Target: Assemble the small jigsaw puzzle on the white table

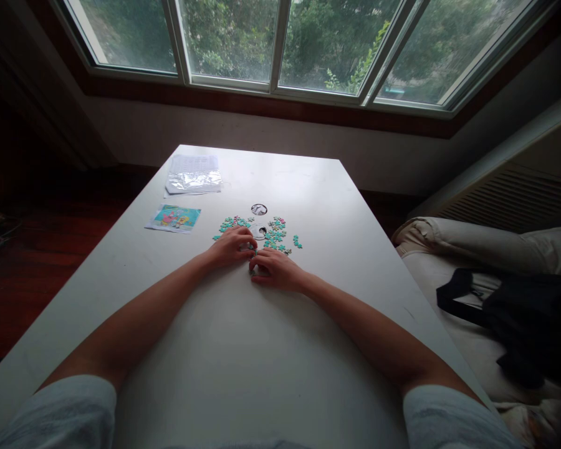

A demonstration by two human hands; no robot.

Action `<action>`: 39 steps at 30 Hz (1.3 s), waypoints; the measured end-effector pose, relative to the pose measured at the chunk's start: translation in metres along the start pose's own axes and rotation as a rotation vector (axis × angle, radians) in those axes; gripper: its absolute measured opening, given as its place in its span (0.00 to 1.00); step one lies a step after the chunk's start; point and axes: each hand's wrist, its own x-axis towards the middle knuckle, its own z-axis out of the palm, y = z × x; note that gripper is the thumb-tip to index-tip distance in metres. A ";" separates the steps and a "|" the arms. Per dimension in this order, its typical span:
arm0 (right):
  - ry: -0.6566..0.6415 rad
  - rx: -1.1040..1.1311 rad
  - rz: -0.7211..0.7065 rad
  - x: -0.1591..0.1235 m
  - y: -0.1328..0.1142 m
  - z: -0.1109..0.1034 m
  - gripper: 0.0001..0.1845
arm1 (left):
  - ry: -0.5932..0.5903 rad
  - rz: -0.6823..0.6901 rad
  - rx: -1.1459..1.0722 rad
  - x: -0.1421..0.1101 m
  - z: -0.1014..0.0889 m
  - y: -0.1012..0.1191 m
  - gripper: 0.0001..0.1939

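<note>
Small teal jigsaw puzzle pieces (275, 237) lie loose on the white table (224, 349), some with pink or other colours. My left hand (234, 245) rests among them, its fingers curled and pinched around a puzzle piece (250, 247) mostly hidden by the fingertips. Close beside it, nearer to me, my right hand (275, 269) is bent with thumb and fingers closing on another small puzzle piece (252, 272). The fingertips of both hands almost meet. Just beyond them are a round whitish disc (258, 232), partly covered by pieces and my left hand, and a dark-rimmed round shape (258, 209).
A colourful picture sheet (175, 218) lies left of the pieces. Behind it a clear plastic bag (194, 174) rests with paper. Windows (280, 43) stand beyond the table. At right, a pale sofa (472, 249) holds a black garment or bag (518, 318).
</note>
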 end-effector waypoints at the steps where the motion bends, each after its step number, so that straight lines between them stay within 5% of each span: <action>1: -0.012 0.013 0.007 0.000 -0.001 -0.001 0.10 | 0.000 0.002 0.000 0.000 0.000 0.000 0.09; 12: 0.106 -0.171 0.099 -0.001 0.004 0.006 0.11 | 0.000 0.009 -0.006 0.000 -0.001 0.000 0.09; 34: 0.102 -0.152 0.069 -0.001 0.007 0.009 0.03 | 0.005 -0.001 0.005 0.000 0.000 0.001 0.08; 39: 0.159 -0.119 0.136 -0.003 0.017 -0.007 0.06 | 0.001 0.013 -0.001 0.000 0.000 0.000 0.08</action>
